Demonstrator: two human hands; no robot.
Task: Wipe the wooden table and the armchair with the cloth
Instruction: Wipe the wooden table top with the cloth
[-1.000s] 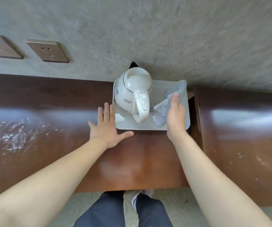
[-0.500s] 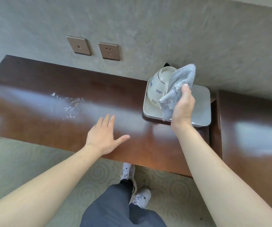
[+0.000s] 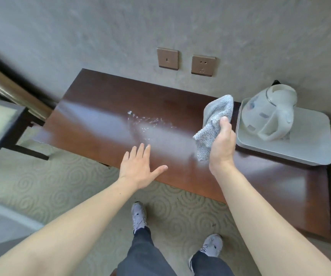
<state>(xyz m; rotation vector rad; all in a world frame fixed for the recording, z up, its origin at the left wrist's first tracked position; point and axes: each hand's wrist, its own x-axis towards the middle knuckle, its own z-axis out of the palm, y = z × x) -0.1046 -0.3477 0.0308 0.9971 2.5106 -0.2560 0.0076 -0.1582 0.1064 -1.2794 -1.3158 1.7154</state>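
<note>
A dark wooden table (image 3: 92,124) stands against the grey wall, with a splash of water drops (image 3: 148,122) near its middle. My right hand (image 3: 222,144) holds a grey cloth (image 3: 212,120) lifted above the table, right of the drops. My left hand (image 3: 140,166) lies flat with fingers spread on the table's front edge, just below the drops. Part of a dark-framed armchair (image 3: 3,124) with a pale cushion shows at the far left, blurred.
A white kettle (image 3: 270,112) stands on a white tray (image 3: 310,148) at the table's right end. Two wall sockets (image 3: 186,61) sit above the table. Patterned carpet (image 3: 65,186) lies below, with my legs and shoes in front of the table.
My right hand lifted the cloth off the tray and carried it left, over the table. The view swung left, bringing the water drops and the armchair into sight. My left hand stayed on the table.
</note>
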